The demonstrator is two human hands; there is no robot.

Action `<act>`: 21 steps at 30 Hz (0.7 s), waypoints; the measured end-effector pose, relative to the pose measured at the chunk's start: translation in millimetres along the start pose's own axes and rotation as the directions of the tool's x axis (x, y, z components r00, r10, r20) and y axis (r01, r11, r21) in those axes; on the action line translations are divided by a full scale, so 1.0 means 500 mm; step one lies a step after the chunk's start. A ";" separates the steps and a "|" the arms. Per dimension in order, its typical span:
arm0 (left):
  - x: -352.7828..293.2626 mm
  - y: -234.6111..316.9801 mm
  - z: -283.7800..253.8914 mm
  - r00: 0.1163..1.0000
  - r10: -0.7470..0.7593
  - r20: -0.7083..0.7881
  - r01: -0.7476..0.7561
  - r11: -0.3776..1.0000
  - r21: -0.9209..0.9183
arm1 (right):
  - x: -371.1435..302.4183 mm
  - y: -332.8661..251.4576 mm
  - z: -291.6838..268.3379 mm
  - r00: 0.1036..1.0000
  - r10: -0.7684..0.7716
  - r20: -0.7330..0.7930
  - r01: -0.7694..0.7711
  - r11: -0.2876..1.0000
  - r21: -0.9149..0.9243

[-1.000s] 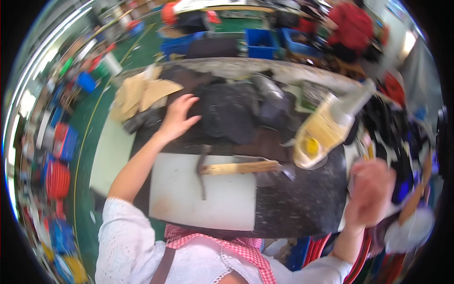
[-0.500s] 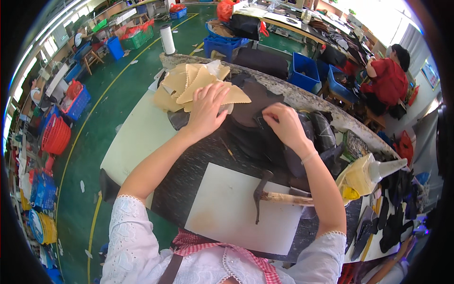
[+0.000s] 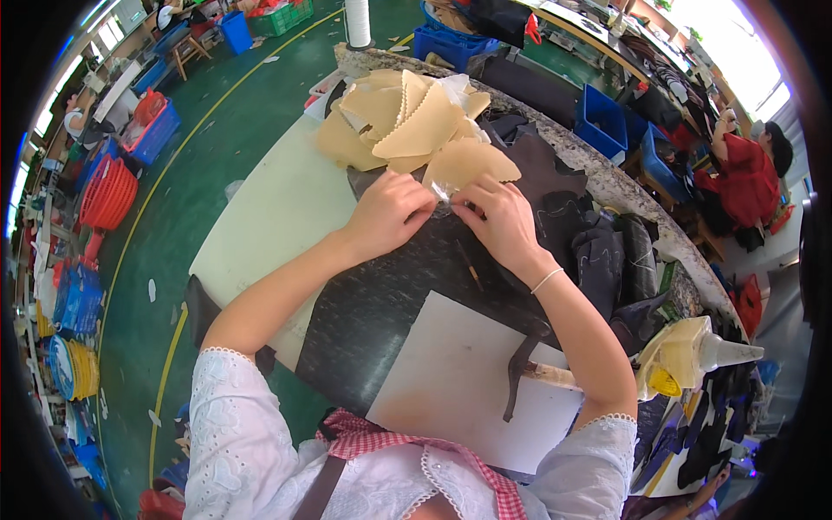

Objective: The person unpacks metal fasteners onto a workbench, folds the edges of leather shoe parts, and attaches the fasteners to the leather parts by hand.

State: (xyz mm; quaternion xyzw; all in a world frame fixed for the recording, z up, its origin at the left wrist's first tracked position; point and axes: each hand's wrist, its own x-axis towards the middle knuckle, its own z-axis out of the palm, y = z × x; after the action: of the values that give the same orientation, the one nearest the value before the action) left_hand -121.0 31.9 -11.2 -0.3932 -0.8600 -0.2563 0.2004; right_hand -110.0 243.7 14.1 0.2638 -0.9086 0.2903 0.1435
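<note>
My two hands meet at the near side of a heap of tan zigzag-edged pieces. Fingers curled, my left hand pinches at a crumpled bit of clear plastic. My right hand pinches the same plastic from the other side. Just beyond them lies a single rounded tan piece, close to the right fingers; whether it is attached to the plastic I cannot tell. Dark brown leather-like pieces spread to the right of the heap. The fingertips partly hide what they grip.
A hammer lies on a white board near me, partly under my right forearm. A thin stick-like tool rests on the black tabletop. A yellowish squeeze bottle stands at right, and a white thread spool beyond the table.
My left hand has come off the tan heap, and my right hand has left the dark pieces. Both now meet at the plastic. One tan piece lies nearer, and the view has shifted.
</note>
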 end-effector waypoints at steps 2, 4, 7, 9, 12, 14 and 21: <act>-0.025 0.007 -0.011 0.997 -0.071 -0.005 0.070 0.991 -0.114 | -0.010 -0.007 0.005 0.996 -0.052 0.070 0.049 0.998 0.041; -0.053 0.008 -0.025 0.958 -0.278 0.069 0.286 0.904 -0.317 | -0.025 -0.013 -0.001 0.995 -0.099 -0.012 0.100 0.992 0.083; -0.052 0.029 -0.005 0.966 -0.248 0.072 0.253 0.857 -0.449 | -0.031 -0.039 -0.008 0.988 -0.077 -0.130 0.107 0.965 0.239; -0.051 0.046 0.013 0.943 -0.206 0.260 0.326 0.723 -0.609 | -0.027 -0.057 -0.005 0.973 0.228 0.029 -0.205 0.805 0.557; -0.066 0.061 0.029 0.833 -0.259 0.488 0.547 0.257 -0.797 | -0.038 -0.060 0.008 0.950 0.310 0.028 -0.249 0.702 0.667; -0.079 0.044 0.019 0.823 -0.277 0.496 0.521 0.020 -0.854 | -0.046 -0.055 0.006 0.941 0.336 -0.051 -0.214 0.703 0.678; -0.017 -0.015 -0.075 0.815 -0.313 0.487 0.538 0.721 -0.436 | -0.081 -0.015 -0.005 0.962 0.127 0.241 -0.199 0.931 0.306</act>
State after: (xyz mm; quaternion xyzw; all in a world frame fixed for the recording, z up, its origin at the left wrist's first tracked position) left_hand -116.5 0.6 11.5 -0.2630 -0.8368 -0.4533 -0.1588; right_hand -72.3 256.0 2.9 0.2372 -0.8769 0.4173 -0.0273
